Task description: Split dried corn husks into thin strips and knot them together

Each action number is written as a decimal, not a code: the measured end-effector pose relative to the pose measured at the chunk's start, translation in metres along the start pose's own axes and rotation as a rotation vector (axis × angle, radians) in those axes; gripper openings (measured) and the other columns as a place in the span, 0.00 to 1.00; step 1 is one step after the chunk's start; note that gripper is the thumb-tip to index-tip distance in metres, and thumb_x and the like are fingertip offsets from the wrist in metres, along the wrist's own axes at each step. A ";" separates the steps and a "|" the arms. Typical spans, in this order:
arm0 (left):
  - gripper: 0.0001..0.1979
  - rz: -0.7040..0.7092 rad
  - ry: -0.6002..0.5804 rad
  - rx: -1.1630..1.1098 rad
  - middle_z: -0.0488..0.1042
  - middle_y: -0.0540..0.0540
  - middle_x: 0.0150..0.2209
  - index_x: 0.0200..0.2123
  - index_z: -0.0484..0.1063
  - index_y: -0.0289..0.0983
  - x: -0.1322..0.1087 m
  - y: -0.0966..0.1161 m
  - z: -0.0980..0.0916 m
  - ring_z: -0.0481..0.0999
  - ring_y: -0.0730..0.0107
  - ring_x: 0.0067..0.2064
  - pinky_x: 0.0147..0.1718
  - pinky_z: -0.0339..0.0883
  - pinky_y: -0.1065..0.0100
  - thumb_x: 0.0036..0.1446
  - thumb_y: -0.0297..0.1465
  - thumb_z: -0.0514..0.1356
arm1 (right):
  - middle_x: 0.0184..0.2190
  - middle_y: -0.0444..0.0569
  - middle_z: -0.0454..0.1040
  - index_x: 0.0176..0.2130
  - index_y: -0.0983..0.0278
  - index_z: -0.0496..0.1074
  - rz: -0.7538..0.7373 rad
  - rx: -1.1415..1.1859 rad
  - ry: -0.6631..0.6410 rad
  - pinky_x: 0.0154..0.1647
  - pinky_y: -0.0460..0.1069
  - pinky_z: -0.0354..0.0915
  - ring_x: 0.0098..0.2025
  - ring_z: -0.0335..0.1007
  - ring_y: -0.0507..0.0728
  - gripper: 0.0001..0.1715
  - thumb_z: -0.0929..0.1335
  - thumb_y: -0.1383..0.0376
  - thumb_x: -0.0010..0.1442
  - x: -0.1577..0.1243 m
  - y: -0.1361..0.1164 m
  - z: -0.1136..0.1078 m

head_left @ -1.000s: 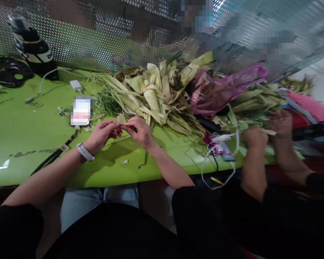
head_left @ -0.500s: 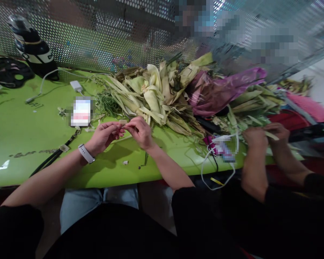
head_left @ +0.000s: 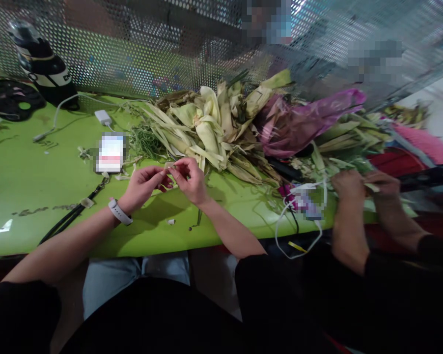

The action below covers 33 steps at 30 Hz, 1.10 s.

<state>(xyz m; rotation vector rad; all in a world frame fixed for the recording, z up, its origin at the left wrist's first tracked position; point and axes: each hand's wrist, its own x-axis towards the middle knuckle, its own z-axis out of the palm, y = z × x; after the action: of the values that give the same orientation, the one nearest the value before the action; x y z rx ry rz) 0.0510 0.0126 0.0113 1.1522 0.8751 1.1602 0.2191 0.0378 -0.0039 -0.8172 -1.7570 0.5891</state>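
Note:
My left hand (head_left: 145, 186), with a light watch on its wrist, pinches a small pale strip (head_left: 169, 165) between thumb and fingers. It looks like a bit of corn husk, though it is too small to be sure. My right hand (head_left: 191, 183) grips the same strip from the other side, its fingertips meeting those of the left. Both hands are above the green table (head_left: 140, 238). Just behind them lies a heap of corn husks (head_left: 210, 132), with a bunch of thin green stems (head_left: 147, 141) at its left.
A phone (head_left: 110, 153), a white charger (head_left: 102, 117) and a dark bottle (head_left: 50, 69) are on the left. A purple plastic bag (head_left: 291, 125) lies against the husks. White cables (head_left: 278, 231) hang over the front edge. At right, another person's hands (head_left: 348, 186) handle a pale strip.
My fingers have shifted slightly around the strip, the right hand turning and drawing a little left. The other person's right hand has moved slightly right and down.

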 end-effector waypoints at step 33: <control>0.08 0.026 -0.012 -0.032 0.74 0.49 0.27 0.34 0.71 0.35 -0.005 0.000 0.001 0.74 0.76 0.26 0.25 0.69 0.73 0.60 0.34 0.61 | 0.26 0.39 0.63 0.46 0.61 0.62 -0.006 0.052 -0.015 0.25 0.44 0.61 0.25 0.61 0.48 0.14 0.66 0.56 0.65 -0.005 -0.004 0.008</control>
<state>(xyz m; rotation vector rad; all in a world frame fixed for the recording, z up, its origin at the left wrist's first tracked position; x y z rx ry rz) 0.0508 0.0073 0.0114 1.1463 0.8321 1.1837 0.2119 0.0316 -0.0066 -0.7730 -1.7500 0.6366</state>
